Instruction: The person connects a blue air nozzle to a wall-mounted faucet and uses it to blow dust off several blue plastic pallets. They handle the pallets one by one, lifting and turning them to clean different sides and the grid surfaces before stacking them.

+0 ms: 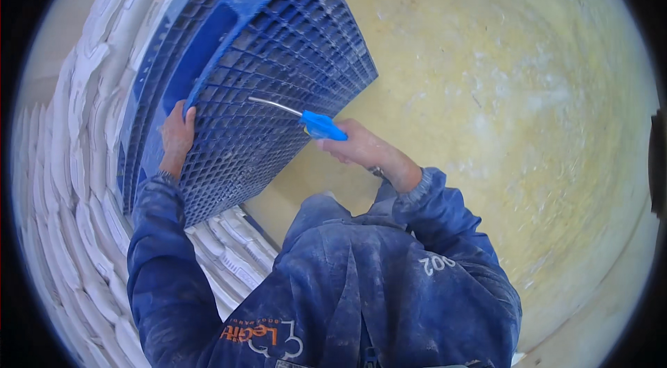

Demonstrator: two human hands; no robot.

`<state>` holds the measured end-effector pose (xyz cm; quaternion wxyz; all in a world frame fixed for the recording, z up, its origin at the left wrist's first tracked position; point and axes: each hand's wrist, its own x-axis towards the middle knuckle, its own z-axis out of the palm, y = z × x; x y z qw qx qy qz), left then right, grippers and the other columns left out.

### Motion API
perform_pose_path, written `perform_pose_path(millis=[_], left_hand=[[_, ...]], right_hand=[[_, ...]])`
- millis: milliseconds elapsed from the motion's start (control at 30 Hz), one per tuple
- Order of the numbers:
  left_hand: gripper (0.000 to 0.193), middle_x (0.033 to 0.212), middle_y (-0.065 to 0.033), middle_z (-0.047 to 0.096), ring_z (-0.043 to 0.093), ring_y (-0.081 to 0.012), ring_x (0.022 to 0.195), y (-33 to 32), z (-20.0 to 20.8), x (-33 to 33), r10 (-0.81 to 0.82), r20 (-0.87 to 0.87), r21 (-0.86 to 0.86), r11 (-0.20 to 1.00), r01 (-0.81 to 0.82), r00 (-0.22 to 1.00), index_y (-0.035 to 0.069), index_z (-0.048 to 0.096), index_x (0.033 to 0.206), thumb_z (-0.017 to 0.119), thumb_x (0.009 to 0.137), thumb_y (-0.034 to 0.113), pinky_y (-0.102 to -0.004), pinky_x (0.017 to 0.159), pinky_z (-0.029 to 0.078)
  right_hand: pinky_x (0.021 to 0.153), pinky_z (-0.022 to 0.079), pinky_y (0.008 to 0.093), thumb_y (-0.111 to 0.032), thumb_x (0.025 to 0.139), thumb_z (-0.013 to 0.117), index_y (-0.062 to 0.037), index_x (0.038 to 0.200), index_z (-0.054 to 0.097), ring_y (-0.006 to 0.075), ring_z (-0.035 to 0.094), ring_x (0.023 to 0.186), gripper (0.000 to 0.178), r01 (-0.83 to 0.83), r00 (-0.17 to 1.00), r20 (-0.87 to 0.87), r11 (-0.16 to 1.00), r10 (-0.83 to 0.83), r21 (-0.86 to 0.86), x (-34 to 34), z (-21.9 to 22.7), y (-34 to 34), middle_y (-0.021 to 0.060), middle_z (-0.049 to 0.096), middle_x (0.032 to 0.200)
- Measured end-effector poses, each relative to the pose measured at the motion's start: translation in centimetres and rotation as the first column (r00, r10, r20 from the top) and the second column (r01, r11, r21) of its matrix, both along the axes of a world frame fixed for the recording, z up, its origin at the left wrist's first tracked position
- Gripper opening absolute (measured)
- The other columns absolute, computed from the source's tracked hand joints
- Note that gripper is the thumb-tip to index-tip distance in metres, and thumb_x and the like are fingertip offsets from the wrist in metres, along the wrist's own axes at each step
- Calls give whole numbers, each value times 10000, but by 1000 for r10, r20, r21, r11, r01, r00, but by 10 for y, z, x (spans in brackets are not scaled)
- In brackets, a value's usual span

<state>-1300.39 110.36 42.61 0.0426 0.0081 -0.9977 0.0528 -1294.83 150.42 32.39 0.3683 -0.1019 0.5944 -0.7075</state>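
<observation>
A blue plastic pallet (285, 42) with a grid deck stands on edge in front of me, leaning to the left. Its grid carries whitish dust. My left hand (178, 135) is closed on the pallet's left edge. In my right hand (360, 146) is a blue air blow gun (321, 126), the fingers wrapped around its body. Its thin bent metal nozzle points left at the grid and appears a little off it. Any hose on the blow gun is hidden.
Stacked white sacks (94, 125) rise along the left, close behind the pallet. More white sacks (233, 250) lie below the pallet, by my left elbow. The yellowish floor (500, 104), worn and dusty with white patches, spreads to the right.
</observation>
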Motion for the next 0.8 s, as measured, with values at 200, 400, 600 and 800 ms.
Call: perform_pose_path(millis=[200, 400, 600, 800], left_hand=[[402, 982, -168, 619, 572, -371, 931, 25, 30, -1, 24, 52, 43, 999, -27, 998, 84, 535, 1074, 422, 906, 431, -475, 764, 435], [413, 979, -156, 623, 576, -359, 927, 9, 29, 9, -13, -6, 95, 995, 14, 1000, 87, 538, 1085, 431, 905, 443, -462, 766, 438], [364, 971, -151, 621, 589, -317, 925, -12, 20, 7, -4, -205, 422, 902, 92, 979, 79, 543, 1085, 433, 922, 386, -401, 810, 444], [319, 978, -139, 607, 567, -249, 957, -119, 12, 59, 422, -566, 718, 674, 173, 708, 23, 573, 1013, 465, 925, 311, -334, 861, 413]], right_hand=[[488, 415, 297, -372, 791, 631, -42, 718, 594, 127, 504, 505, 340, 537, 839, -93, 785, -537, 310, -49, 15, 44, 39, 539, 576], [518, 422, 370, -357, 786, 607, 22, 688, 581, 219, 562, 552, 393, 118, 926, -373, 900, 53, 420, -6, 91, -21, 119, 560, 577], [556, 436, 399, -374, 775, 587, 41, 744, 604, 260, 601, 589, 416, 497, 831, -492, 742, -259, 450, -51, 110, -24, 163, 596, 616], [579, 442, 398, -354, 766, 598, 35, 733, 604, 278, 607, 605, 390, 116, 914, -384, 822, 132, 558, -4, 158, -134, 164, 593, 618]])
